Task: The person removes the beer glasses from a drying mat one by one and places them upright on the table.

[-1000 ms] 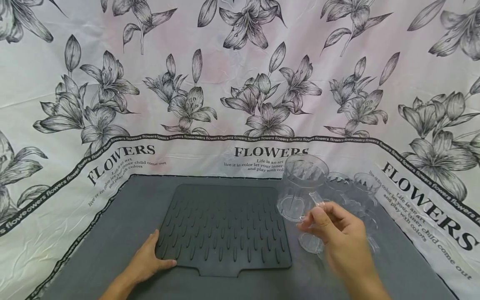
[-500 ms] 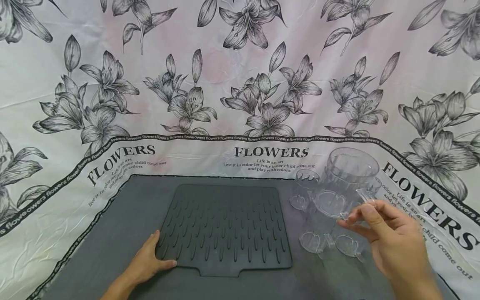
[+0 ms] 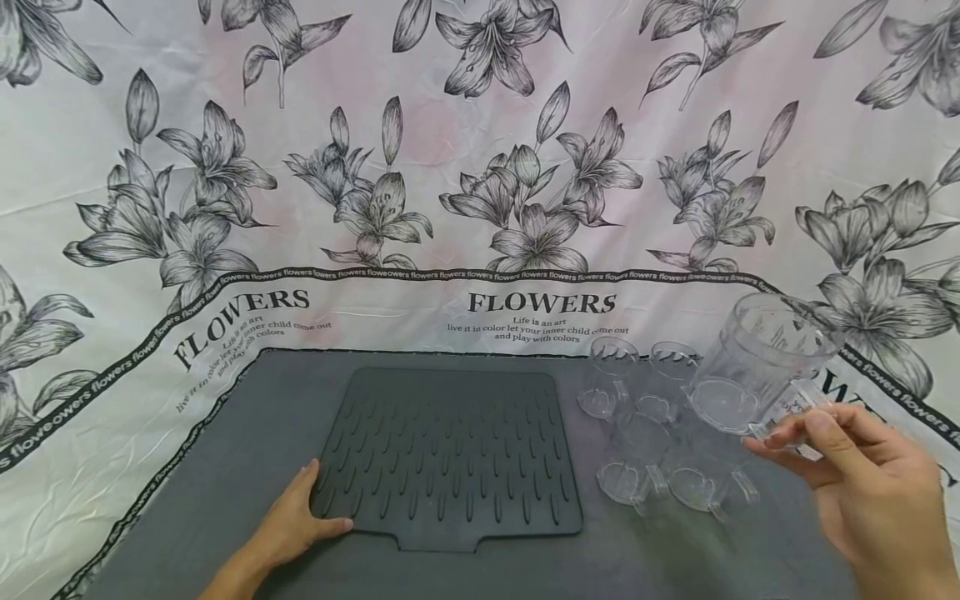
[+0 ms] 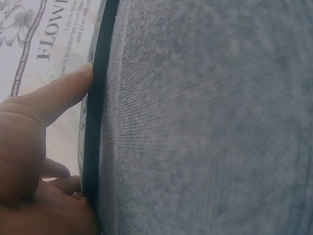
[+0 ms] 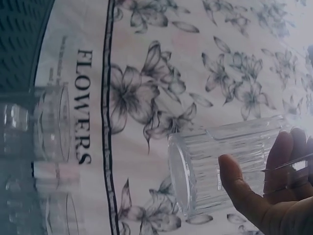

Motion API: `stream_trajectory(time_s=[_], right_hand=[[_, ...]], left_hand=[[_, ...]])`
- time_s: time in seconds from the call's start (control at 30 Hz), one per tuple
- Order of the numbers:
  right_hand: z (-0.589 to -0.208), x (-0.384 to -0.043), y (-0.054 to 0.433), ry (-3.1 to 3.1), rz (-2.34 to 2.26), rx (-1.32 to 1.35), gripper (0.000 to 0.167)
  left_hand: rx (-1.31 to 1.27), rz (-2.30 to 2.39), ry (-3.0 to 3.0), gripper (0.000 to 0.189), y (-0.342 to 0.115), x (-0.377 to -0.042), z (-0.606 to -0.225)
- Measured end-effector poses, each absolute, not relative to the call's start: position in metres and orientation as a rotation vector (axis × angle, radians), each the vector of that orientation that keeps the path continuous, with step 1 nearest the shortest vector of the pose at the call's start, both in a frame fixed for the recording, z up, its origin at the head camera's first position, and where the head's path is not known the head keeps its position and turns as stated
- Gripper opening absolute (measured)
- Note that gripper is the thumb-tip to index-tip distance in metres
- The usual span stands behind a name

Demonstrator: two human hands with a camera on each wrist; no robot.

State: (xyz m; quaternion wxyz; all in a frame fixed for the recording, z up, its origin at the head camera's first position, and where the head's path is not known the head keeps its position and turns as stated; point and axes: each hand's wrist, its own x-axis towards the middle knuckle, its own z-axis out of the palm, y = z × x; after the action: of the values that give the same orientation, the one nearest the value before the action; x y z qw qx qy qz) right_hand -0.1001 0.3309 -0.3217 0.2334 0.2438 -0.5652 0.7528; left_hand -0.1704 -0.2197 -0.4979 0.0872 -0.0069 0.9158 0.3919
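A black drying mat (image 3: 450,458) with raised ridges lies flat on the grey table. My left hand (image 3: 288,517) rests at its front left corner, thumb along the front edge and fingers at the left side. In the left wrist view, the left hand (image 4: 29,147) is beside a dark edge. With my right hand (image 3: 870,475) I hold a clear ribbed mug (image 3: 772,358) by its handle, raised above the table at the right. The right wrist view shows the mug (image 5: 215,166) on its side, the right thumb (image 5: 237,183) against its handle area.
Several clear mugs stand grouped right of the mat, among them a front left mug (image 3: 622,483) and a front right mug (image 3: 693,490). Flower-printed cloth (image 3: 525,208) rises behind the grey table (image 3: 247,442) and along both sides.
My right hand has carried the mug to the right, from beside the mat, past the other mugs, to the right side of the table. The left hand has stayed at the mat's corner.
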Motion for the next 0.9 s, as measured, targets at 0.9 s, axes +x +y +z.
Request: stream_trajectory(time_s=[0.9], right_hand=[[-0.382,-0.12,0.423,-1.318,2.114,0.71,0.031]], left_hand=[[-0.016,1.179,2.733,0.128,-0.222,-0.17,-0.501]])
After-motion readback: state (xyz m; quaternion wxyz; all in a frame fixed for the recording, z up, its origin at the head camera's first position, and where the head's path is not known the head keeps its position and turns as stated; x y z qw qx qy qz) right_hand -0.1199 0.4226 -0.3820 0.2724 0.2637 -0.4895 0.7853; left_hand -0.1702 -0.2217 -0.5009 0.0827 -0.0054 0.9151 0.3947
